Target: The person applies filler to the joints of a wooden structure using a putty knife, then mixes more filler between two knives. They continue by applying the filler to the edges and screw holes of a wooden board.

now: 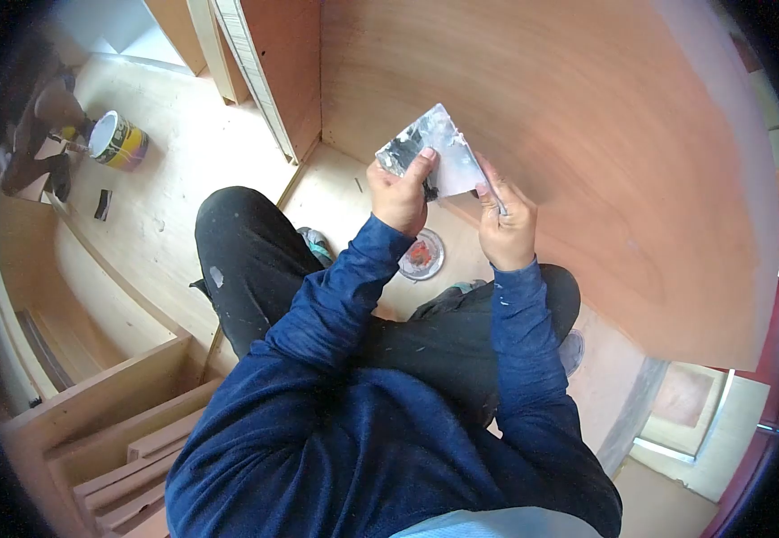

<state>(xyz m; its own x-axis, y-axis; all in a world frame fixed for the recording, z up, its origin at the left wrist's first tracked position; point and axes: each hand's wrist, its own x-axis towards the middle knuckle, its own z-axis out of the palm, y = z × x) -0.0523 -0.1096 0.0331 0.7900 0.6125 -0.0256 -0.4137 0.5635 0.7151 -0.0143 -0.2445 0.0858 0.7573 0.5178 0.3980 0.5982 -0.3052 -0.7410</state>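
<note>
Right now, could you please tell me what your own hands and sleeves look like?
Both my left hand and right hand are gloveless. My left sleeve and right sleeve are dark blue, long and creased, with pale specks near the right cuff.

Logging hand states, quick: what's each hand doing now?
Left hand: closed on smeared plate.
Right hand: closed on thin piece, type unclear.

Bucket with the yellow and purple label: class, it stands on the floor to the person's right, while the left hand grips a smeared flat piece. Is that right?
Not quite: the head view shows the bucket on the person's left, not right. It does stand on the floor, and the left hand does grip a smeared flat piece.
</note>
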